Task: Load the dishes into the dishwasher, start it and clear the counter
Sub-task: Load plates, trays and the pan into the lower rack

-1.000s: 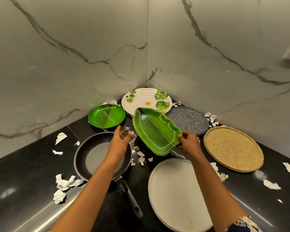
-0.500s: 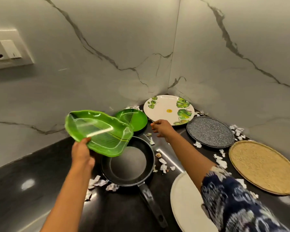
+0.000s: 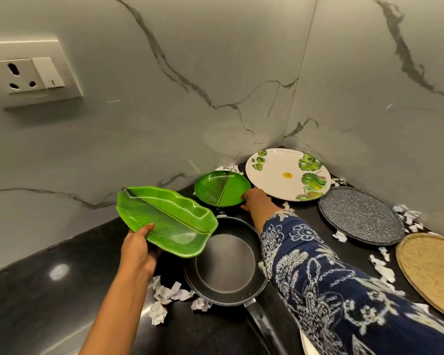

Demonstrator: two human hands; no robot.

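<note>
Grey marble-veined walls (image 3: 164,73) meet in a corner behind a black counter (image 3: 49,290), and a white socket (image 3: 23,75) is set into the wall at 10 o'clock of the view.

A leaf-shaped plate (image 3: 169,219) is held clear of the counter and slightly tilted, over the 10 o'clock edge of a black frying pan (image 3: 223,267). It is glossy green and long, with a wavy rim, a dark midrib line along its length and fine printed veins. It is gripped at its 7 o'clock end by the left hand (image 3: 136,249), with the thumb laid on the upper face and the fingers curled underneath.

A round green plate (image 3: 221,188), glossy and printed with the same leaf veins and a pale midrib, lies flat on the counter at 12 o'clock of the pan. Its rim is touched at 4 o'clock by the right hand (image 3: 254,201), which is reached forward from a dark blue patterned sleeve (image 3: 318,278). Whether the rim is clamped or only touched cannot be told.

At 2 o'clock of the round plate a white plate (image 3: 280,172) with green leaf prints is seen. A speckled blue-grey plate (image 3: 359,216) lies at 4 o'clock of that, and a woven tray (image 3: 431,267) at 3 o'clock of the pan. Crumpled paper scraps (image 3: 164,295) are scattered at 8 o'clock of the pan.
</note>
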